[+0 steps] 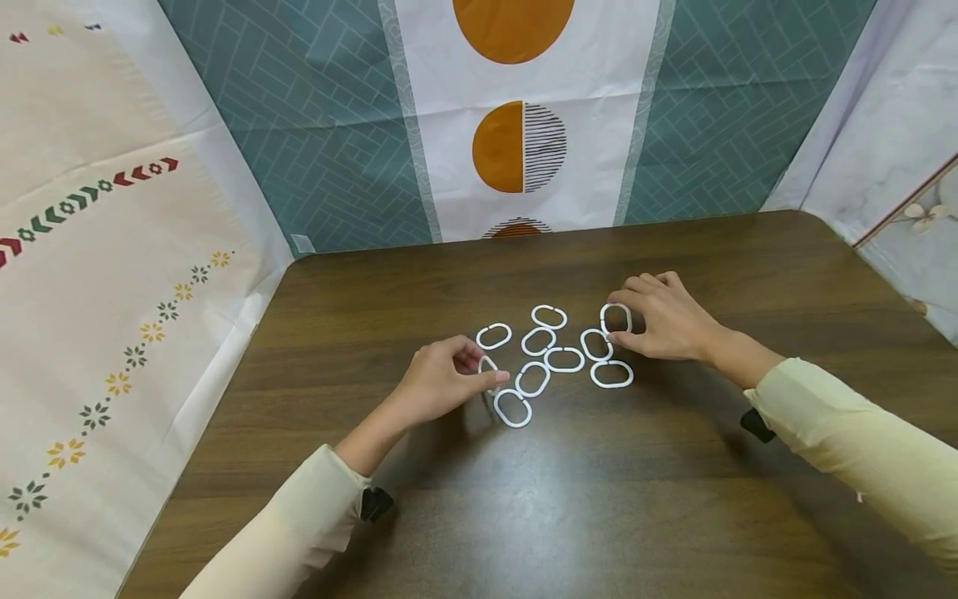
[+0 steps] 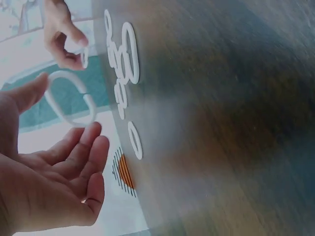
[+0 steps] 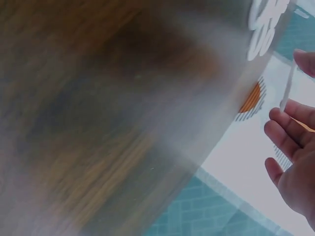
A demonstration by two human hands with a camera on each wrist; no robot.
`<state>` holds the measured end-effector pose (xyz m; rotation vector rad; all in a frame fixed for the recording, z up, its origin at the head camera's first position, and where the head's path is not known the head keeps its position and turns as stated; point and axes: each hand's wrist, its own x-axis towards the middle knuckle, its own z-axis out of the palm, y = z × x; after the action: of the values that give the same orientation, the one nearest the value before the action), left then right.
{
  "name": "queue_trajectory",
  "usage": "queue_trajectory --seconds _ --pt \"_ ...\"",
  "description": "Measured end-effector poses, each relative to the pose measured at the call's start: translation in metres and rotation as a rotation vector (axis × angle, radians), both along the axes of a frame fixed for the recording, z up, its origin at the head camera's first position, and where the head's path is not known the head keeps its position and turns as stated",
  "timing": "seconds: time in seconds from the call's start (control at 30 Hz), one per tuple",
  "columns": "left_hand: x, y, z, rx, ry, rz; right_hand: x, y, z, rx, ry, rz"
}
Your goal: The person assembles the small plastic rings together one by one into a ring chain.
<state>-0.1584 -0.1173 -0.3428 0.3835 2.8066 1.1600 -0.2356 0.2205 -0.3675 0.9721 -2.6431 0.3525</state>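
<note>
My left hand (image 1: 437,384) pinches a white oval link (image 2: 92,105) between thumb and fingertips, holding it upright just off the table. A small gap shows in that link's side in the left wrist view. To the right, my right hand (image 1: 666,320) holds a second white link (image 3: 289,88) by its ends, between thumb and fingers. Between the hands several more white oval links lie flat in a loose cluster, some touching or nearly touching. One link (image 1: 494,348) lies apart at the upper left, and another (image 1: 612,387) lies below the right hand. Whether any are joined I cannot tell.
The dark wooden table (image 1: 539,516) stretches toward the front, with light glare on it. A teal and white patterned cloth (image 1: 322,125) hangs behind the far edge. Cream cloth (image 1: 97,299) hangs on the left. Black pieces show under both sleeves (image 1: 299,507).
</note>
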Motion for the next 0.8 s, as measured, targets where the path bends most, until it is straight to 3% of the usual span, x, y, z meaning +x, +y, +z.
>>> queue_trajectory --seconds 0.17,0.53,0.67,0.8 --pt "-0.003 0.003 0.002 0.171 -0.051 0.061 0.004 -0.009 0.006 -0.087 0.044 0.037" --pt "-0.010 0.013 0.004 0.396 -0.192 0.157 0.014 -0.034 0.017 -0.232 0.084 0.132" --pt "-0.013 0.017 0.005 0.519 -0.251 0.180 0.020 -0.045 0.022 -0.269 0.068 0.153" --pt "-0.015 0.021 0.006 0.597 -0.267 0.207 0.025 -0.057 0.025 -0.286 0.044 0.173"
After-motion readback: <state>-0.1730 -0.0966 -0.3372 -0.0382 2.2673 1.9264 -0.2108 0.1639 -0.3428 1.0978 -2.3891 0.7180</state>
